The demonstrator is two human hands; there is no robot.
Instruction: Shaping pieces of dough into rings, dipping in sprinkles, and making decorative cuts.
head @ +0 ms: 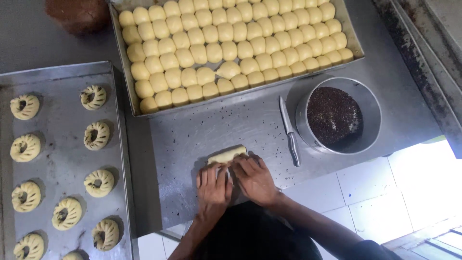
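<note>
A flattened piece of pale dough lies on the steel table near its front edge. My left hand and my right hand rest side by side on its near edge, fingers pressed down on it. Only the far end of the dough shows beyond my fingertips. A knife lies on the table just right of my right hand.
A large tray packed with several dough balls sits at the back. A round metal tin of dark sprinkles stands to the right. At left, a flat tray holds several ring-shaped slashed pastries. A brown lump lies top left.
</note>
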